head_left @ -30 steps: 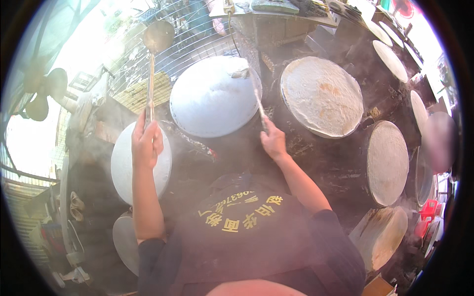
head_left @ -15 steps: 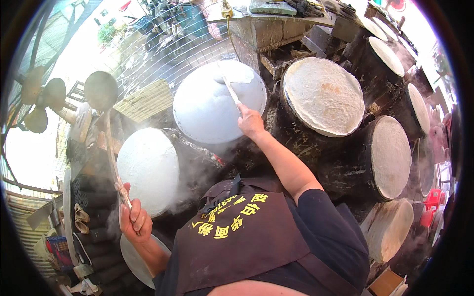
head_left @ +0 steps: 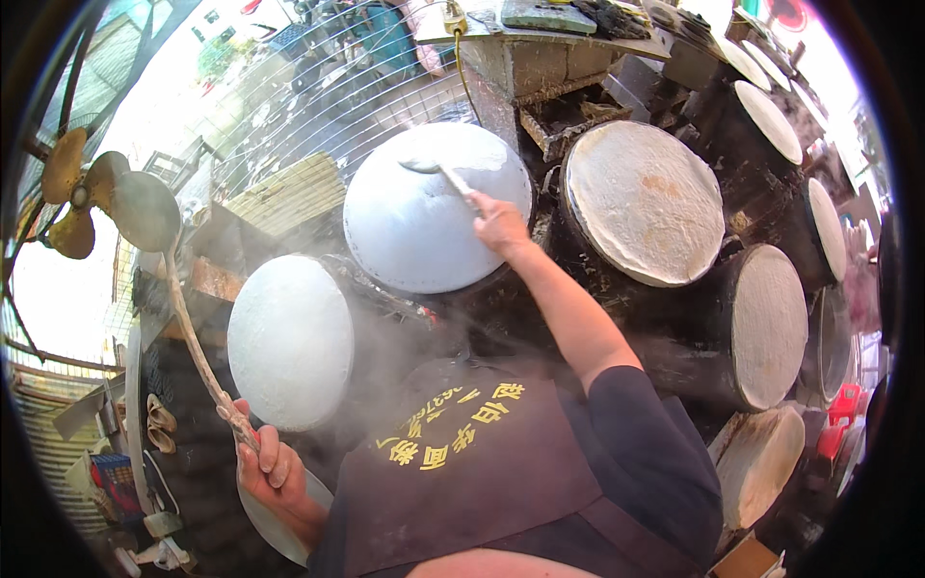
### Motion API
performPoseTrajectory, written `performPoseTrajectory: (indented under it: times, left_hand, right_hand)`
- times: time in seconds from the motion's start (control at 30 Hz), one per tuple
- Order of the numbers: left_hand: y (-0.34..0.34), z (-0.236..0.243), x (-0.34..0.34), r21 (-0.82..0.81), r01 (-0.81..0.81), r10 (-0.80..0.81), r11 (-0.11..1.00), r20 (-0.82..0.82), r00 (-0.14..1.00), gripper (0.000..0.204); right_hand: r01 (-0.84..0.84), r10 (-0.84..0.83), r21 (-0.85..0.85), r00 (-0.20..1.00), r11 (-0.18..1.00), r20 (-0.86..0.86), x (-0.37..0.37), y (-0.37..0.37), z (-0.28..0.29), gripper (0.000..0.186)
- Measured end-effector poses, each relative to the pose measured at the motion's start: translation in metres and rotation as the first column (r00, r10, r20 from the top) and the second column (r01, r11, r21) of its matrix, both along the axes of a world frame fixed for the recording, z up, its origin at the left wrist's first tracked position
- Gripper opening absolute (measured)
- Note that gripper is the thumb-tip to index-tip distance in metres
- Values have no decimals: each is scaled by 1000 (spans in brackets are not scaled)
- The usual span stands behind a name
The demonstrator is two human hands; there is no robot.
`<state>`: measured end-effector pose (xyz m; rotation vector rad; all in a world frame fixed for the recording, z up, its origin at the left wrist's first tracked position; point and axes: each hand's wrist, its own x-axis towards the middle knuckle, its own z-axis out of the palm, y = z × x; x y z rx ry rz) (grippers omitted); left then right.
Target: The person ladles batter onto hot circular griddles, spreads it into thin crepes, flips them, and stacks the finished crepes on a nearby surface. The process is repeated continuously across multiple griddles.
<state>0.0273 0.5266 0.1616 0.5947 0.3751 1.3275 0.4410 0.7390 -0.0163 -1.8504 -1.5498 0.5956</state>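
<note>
My left hand is wrapped around the handle of a long wooden-handled ladle. Its round grey head is raised in the air at the left. Farther off, my right hand grips the pale handle of a short ladle. That ladle's head rests against the wet white coating on a round drum top. A second white-coated drum top lies just beyond my left hand. Below the same hand, a pale disc is partly hidden by my forearm.
Several dark drums with pale crusted tops stand in rows at the right. A fan is close to the raised ladle head. Beyond stand a wire grille and a concrete worktop. Steam drifts over the middle.
The left-hand ladle has swung left, its head now near the fan. The right-hand ladle's head has shifted slightly left and nearer on the drum top. Steam covers more of my apron.
</note>
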Motion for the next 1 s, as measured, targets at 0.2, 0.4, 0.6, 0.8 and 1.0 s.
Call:
performPoseTrajectory:
  times: [0.2,0.4,0.6,0.8,1.0]
  left_hand:
    - [-6,17,39,-39,-58,56,998,-57,997,55]
    - [-18,20,75,-82,-158,152,984,-72,986,56]
    - [-27,25,101,-202,-272,246,941,-143,959,55]
    - [-29,26,116,-207,-272,236,940,-181,955,53]
    - [-31,27,128,-247,-298,253,922,-197,947,53]
  right_hand:
    - [101,-96,-75,992,992,77,19,14,-22,49]
    - [-175,176,-55,984,983,10,16,26,0,52]
    - [-82,83,-62,996,995,15,45,41,-21,52]
    - [-335,335,1,942,942,-8,16,39,-16,49]
    - [-224,222,-49,974,973,-44,44,64,-19,50]
